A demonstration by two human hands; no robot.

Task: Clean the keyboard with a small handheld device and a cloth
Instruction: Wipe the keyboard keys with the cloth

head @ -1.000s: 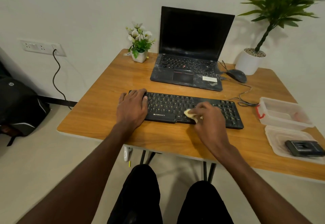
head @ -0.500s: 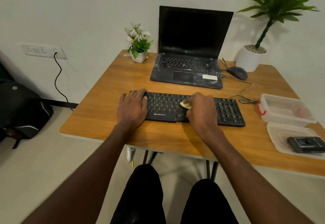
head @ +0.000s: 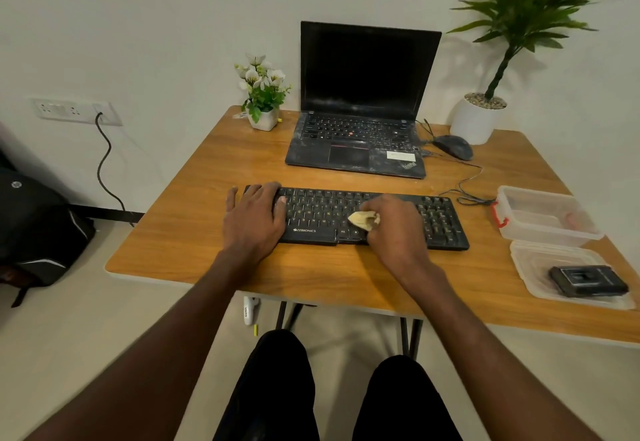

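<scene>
Cloth stage of the cleaning. The keyboard [head: 356, 219] lies near the table's [head: 180, 232] front edge. The left hand [head: 252, 219] rests flat, fingers straight, on its left end. The right hand [head: 394, 229] pinches a bunched cloth [head: 363, 219] against the middle keys. The small handheld device [head: 588, 280] sits in a plastic lid [head: 540, 257] at the front right corner, apparently set aside; wiping appears unfinished.

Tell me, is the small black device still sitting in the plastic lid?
Yes, the black device lies in the plastic lid, away from both hands.
</scene>
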